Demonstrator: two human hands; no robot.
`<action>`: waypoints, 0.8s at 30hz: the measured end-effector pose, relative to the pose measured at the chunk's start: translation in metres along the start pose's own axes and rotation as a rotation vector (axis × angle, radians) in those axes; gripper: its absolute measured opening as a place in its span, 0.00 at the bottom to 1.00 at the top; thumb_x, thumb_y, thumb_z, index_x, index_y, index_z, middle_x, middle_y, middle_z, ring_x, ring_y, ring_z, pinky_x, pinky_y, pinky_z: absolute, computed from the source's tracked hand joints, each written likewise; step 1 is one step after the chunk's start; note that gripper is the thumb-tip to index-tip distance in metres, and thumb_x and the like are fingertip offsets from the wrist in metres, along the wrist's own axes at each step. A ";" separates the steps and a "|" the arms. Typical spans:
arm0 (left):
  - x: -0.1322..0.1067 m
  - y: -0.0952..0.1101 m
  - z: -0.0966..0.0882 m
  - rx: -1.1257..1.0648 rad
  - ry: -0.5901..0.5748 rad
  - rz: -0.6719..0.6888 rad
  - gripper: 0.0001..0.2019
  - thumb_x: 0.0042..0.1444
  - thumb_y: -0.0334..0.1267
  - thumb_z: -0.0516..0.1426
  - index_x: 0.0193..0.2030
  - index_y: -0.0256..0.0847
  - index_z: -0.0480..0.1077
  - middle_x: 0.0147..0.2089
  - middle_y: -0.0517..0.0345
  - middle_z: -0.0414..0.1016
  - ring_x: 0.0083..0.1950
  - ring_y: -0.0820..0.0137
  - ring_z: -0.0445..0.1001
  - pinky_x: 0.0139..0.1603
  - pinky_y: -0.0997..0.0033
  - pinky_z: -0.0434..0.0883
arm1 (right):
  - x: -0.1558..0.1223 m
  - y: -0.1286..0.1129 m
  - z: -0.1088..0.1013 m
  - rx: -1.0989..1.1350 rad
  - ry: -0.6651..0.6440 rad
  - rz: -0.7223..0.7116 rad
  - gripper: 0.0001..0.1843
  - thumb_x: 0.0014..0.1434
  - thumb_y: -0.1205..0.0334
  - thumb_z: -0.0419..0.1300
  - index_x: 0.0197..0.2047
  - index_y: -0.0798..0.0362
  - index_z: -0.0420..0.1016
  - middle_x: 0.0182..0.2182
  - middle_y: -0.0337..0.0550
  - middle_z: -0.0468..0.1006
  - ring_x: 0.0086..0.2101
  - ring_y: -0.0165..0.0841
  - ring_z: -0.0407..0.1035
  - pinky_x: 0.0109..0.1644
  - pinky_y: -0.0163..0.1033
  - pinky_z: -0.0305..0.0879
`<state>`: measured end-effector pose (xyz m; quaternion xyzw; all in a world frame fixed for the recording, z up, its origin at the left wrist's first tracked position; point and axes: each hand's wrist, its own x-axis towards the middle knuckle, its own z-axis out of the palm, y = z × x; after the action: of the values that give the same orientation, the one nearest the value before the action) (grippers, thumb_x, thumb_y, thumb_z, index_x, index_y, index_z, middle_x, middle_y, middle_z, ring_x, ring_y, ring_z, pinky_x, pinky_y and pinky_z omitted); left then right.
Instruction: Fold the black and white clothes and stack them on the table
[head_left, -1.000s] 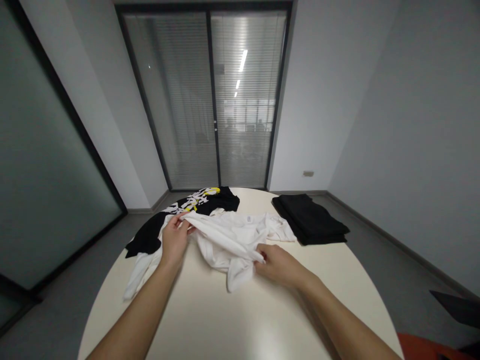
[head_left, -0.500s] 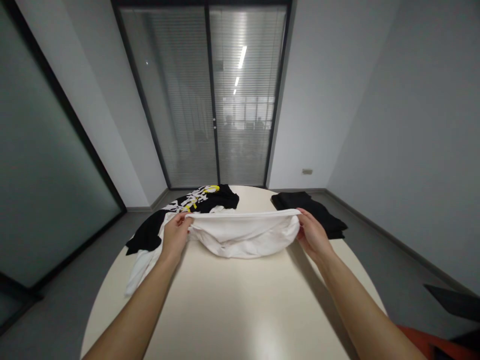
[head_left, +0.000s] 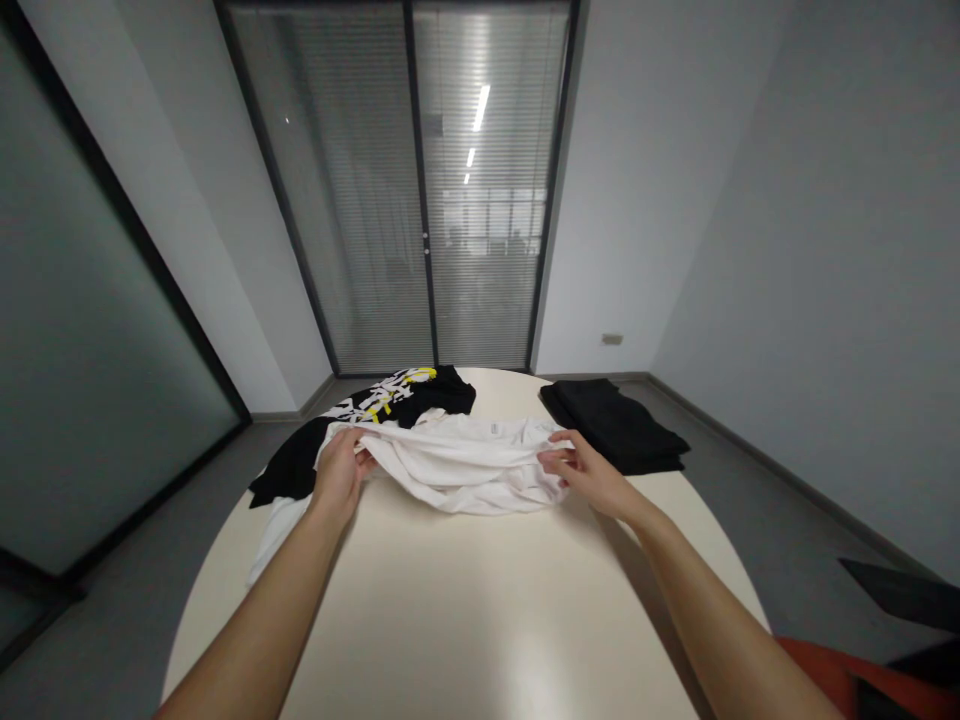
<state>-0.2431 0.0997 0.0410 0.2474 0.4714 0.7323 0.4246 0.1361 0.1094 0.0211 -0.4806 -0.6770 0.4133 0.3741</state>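
Note:
A crumpled white garment (head_left: 457,465) lies across the middle of a round cream table (head_left: 465,620). My left hand (head_left: 337,472) is closed on the garment's left edge. My right hand (head_left: 589,470) pinches its right edge, fingers curled on the fabric. The cloth sags onto the table between my hands.
A black shirt with white and yellow print (head_left: 375,415) lies at the far left, partly under the white garment. A folded stack of black clothes (head_left: 615,425) sits at the far right. Glass doors with blinds stand beyond the table. An orange seat (head_left: 847,680) shows at bottom right.
My right hand drew the garment's edge out to the right and stretched it taut. It has since come back inward, and the cloth has dropped slack on the table.

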 end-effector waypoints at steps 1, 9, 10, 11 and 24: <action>0.001 0.000 0.000 -0.004 0.002 -0.003 0.10 0.43 0.34 0.63 0.35 0.36 0.72 0.34 0.58 0.76 0.30 0.71 0.76 0.29 0.74 0.74 | -0.002 0.000 0.000 -0.013 -0.081 -0.053 0.28 0.57 0.44 0.65 0.54 0.49 0.67 0.51 0.51 0.78 0.48 0.40 0.75 0.45 0.41 0.71; 0.009 -0.003 -0.006 -0.043 0.048 -0.060 0.06 0.49 0.31 0.61 0.35 0.36 0.72 0.34 0.57 0.77 0.29 0.72 0.76 0.30 0.75 0.75 | -0.001 0.010 -0.015 -0.437 -0.183 -0.185 0.13 0.55 0.58 0.63 0.43 0.51 0.82 0.48 0.50 0.79 0.39 0.38 0.74 0.47 0.42 0.68; 0.010 -0.004 -0.006 -0.044 0.051 -0.060 0.06 0.49 0.31 0.60 0.36 0.36 0.72 0.35 0.56 0.77 0.29 0.72 0.76 0.30 0.75 0.75 | 0.000 0.011 -0.017 -0.469 -0.165 -0.185 0.13 0.57 0.57 0.62 0.42 0.51 0.82 0.44 0.49 0.81 0.36 0.37 0.73 0.44 0.41 0.68; 0.010 -0.005 -0.006 -0.045 0.052 -0.059 0.06 0.50 0.30 0.60 0.36 0.36 0.73 0.35 0.56 0.77 0.29 0.72 0.76 0.30 0.75 0.75 | 0.001 0.012 -0.019 -0.488 -0.138 -0.184 0.13 0.58 0.56 0.61 0.42 0.51 0.83 0.40 0.48 0.81 0.35 0.37 0.73 0.43 0.40 0.68; 0.000 0.003 -0.001 -0.020 0.083 0.143 0.09 0.57 0.41 0.64 0.34 0.37 0.73 0.34 0.59 0.78 0.36 0.74 0.76 0.42 0.75 0.75 | 0.010 0.000 -0.040 0.143 0.877 -0.233 0.24 0.60 0.41 0.59 0.50 0.50 0.71 0.37 0.43 0.72 0.31 0.33 0.66 0.32 0.37 0.67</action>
<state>-0.2450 0.0992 0.0436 0.2457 0.4623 0.7750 0.3539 0.1696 0.1270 0.0375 -0.5037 -0.4739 0.1721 0.7015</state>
